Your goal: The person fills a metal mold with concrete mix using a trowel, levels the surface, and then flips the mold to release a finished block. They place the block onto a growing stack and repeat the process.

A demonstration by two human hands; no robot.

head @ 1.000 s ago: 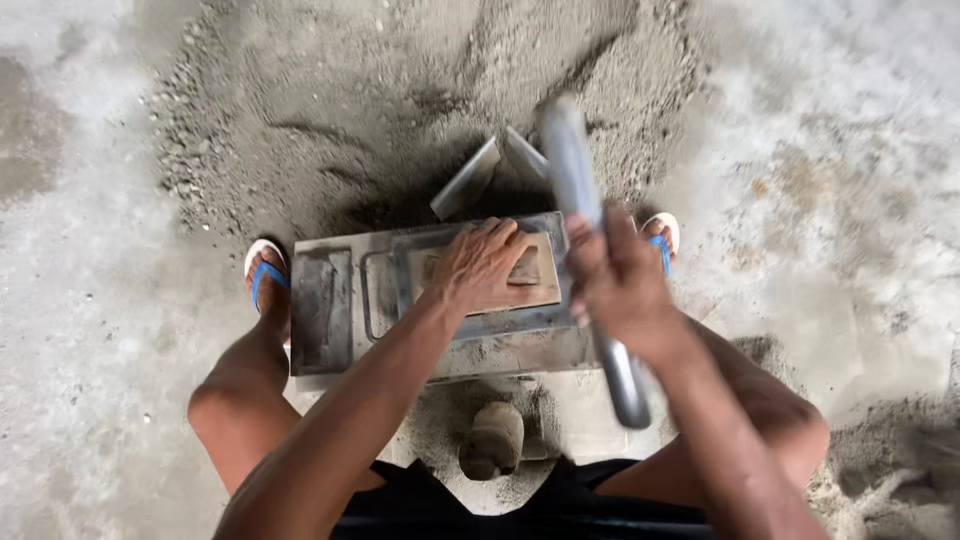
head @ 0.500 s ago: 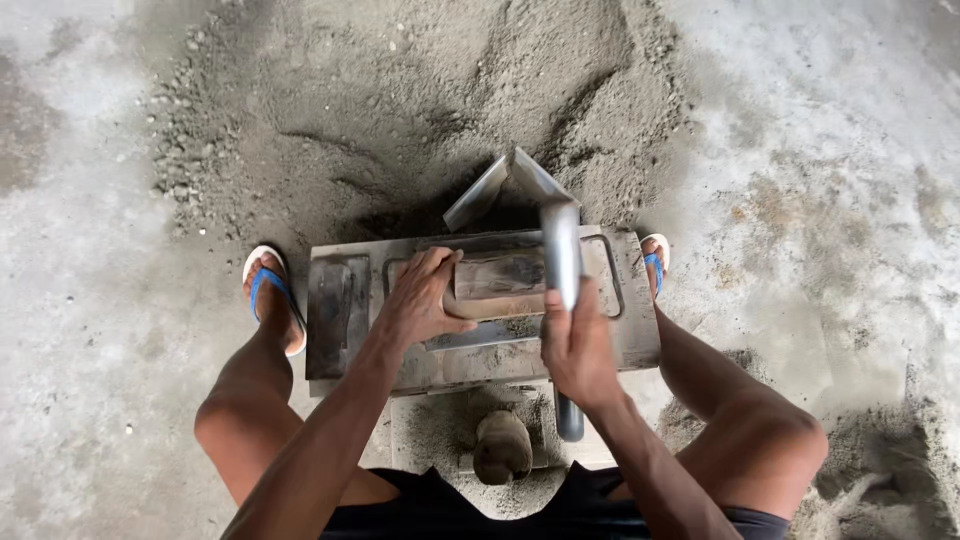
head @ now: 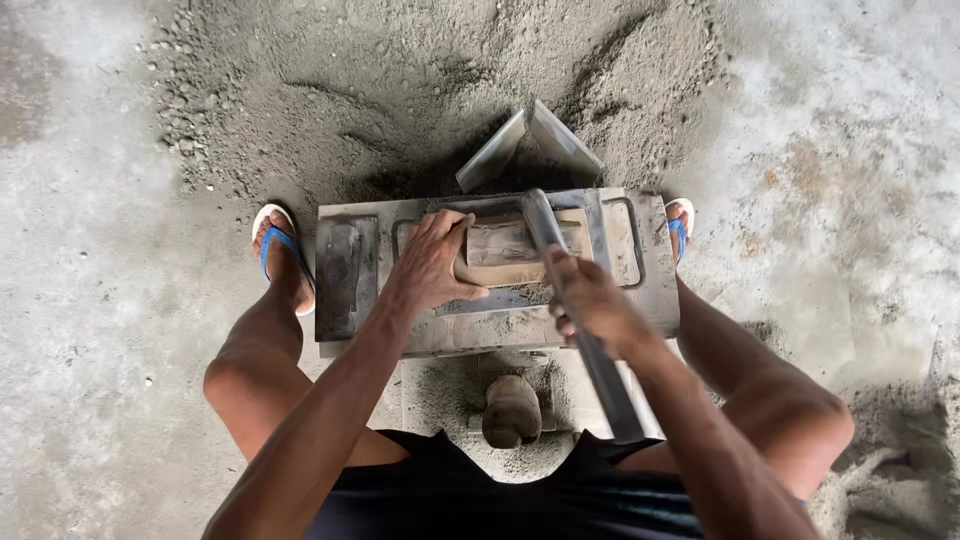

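Note:
A grey metal block mould (head: 640, 300) stands on the floor between my feet. A brown wooden pad (head: 505, 250) lies on top of the mould's opening. My left hand (head: 430, 265) presses on the left end of that pad. My right hand (head: 590, 305) grips a thick metal pipe (head: 605, 380) near its middle, and the pipe's upper end rests on the wooden pad. The pipe slants from the pad down toward my body.
A heap of grey sand mix (head: 420, 90) lies just beyond the mould. An angled metal piece (head: 530, 145) sticks out of the heap. A rounded lump (head: 512, 410) sits below the mould, near my body. My feet wear blue flip-flops (head: 275, 250). Bare concrete floor (head: 80, 300) spreads on both sides.
The pipe was raised high a second ago; my right hand has brought it down onto the wooden pad. My left hand stayed on the pad's left end.

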